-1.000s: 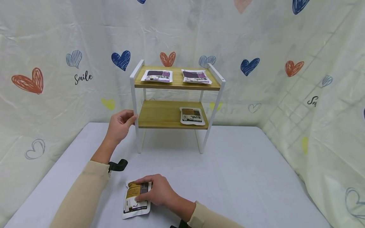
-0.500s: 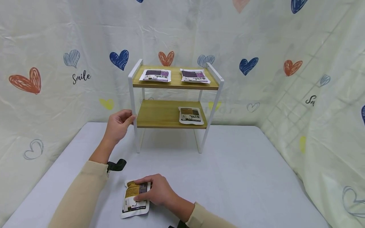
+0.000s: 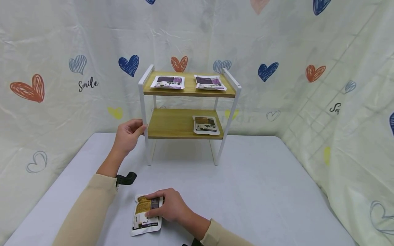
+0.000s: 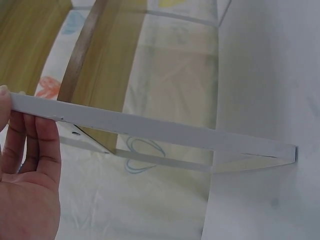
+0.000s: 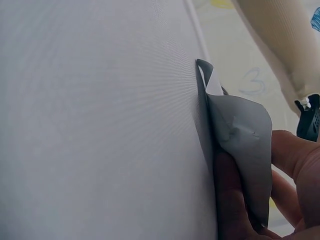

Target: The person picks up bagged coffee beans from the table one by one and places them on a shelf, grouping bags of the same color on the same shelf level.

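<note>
My left hand (image 3: 127,136) pinches the white left front post of a small two-tier shelf (image 3: 184,93), thumb on one side and fingers on the other; the left wrist view shows the same post (image 4: 150,125) in its grip. Close to me on the table, my right hand (image 3: 172,206) grips a white, brown and purple pouch (image 3: 144,212) by its right side. Seen from the right wrist, the pouch's plain grey back (image 5: 245,135) is bent, with fingers on both sides of it. Part of the pouch is hidden under that hand.
Two white and purple pouches, one left (image 3: 168,82) and one right (image 3: 210,82), lie on the upper tier. A brown and black pouch (image 3: 206,125) lies at the right of the lower tier. A heart-printed curtain (image 3: 292,41) surrounds the white table (image 3: 252,184).
Everything in the head view has shifted slightly left as the camera turned. Both hands keep their holds on the shelf post and the pouch.
</note>
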Available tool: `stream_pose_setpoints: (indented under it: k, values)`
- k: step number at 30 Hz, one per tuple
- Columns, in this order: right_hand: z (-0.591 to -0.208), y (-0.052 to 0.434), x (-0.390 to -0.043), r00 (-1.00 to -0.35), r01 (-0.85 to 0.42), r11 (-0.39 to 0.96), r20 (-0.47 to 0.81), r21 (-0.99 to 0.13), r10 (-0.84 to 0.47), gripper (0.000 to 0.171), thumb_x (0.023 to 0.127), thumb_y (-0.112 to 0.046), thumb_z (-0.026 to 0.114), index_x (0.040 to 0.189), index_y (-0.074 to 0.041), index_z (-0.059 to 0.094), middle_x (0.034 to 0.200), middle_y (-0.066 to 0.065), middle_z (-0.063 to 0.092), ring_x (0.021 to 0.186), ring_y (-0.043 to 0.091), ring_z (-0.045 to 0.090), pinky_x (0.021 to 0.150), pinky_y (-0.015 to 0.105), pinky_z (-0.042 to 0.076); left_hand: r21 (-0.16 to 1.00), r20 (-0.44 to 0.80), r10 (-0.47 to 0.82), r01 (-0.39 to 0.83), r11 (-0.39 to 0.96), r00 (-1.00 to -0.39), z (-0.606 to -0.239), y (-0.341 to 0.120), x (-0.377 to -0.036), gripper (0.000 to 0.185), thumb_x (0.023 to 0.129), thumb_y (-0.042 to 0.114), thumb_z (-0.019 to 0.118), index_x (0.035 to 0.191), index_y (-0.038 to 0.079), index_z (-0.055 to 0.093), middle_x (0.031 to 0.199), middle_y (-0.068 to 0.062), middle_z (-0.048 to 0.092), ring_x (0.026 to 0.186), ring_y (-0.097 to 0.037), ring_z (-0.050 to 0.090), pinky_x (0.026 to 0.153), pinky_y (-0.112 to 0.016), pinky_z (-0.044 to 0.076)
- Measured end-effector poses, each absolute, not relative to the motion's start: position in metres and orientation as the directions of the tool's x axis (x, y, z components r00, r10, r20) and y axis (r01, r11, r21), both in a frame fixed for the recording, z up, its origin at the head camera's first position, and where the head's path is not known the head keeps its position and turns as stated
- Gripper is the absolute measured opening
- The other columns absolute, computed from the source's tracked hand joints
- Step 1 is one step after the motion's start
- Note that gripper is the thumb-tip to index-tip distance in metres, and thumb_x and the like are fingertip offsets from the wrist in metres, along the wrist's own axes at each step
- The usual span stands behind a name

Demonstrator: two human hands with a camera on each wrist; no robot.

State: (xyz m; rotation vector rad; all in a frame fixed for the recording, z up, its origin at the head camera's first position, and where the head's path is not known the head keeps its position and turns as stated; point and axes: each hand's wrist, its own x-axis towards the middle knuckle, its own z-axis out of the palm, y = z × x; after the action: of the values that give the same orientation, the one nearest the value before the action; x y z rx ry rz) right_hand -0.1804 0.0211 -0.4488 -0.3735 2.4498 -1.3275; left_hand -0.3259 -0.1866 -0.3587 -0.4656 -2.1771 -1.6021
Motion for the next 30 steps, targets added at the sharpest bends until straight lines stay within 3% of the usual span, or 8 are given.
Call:
stream_pose_setpoints:
  k: [12, 30]
  values:
    - [-0.4478, 0.0224, -0.1815, -0.909, -0.069, 0.542, -0.171, -0.838, -0.380, 0.042, 0.073, -0.022, 0.094, 0.109, -0.039, 0.080, 0.116, -0.015, 0.073, 0.108, 0.006, 0.060, 0.105, 0.042, 0.051, 0.824, 0.499, 0.033, 0.486, 0.292, -0.866, -0.3585, -0.1867, -0.3248, 0.036, 0.099, 0.028, 0.069, 0.120, -0.001, 0.070, 0.096, 0.005, 0.071, 0.083, -0.009, 0.067, 0.078, -0.016, 0.058]
    - [-0.4500, 0.0234, -0.1813, -0.908, -0.068, 0.538, -0.171, -0.840, -0.383, 0.043, 0.072, -0.022, 0.095, 0.108, -0.041, 0.079, 0.116, -0.016, 0.073, 0.109, 0.005, 0.060, 0.107, 0.042, 0.050, 0.826, 0.517, 0.026, 0.507, 0.247, -0.856, -0.3586, -0.1871, -0.3239, 0.032, 0.098, 0.022, 0.072, 0.118, -0.003, 0.069, 0.094, 0.004, 0.070, 0.080, -0.010, 0.066, 0.076, -0.015, 0.057]
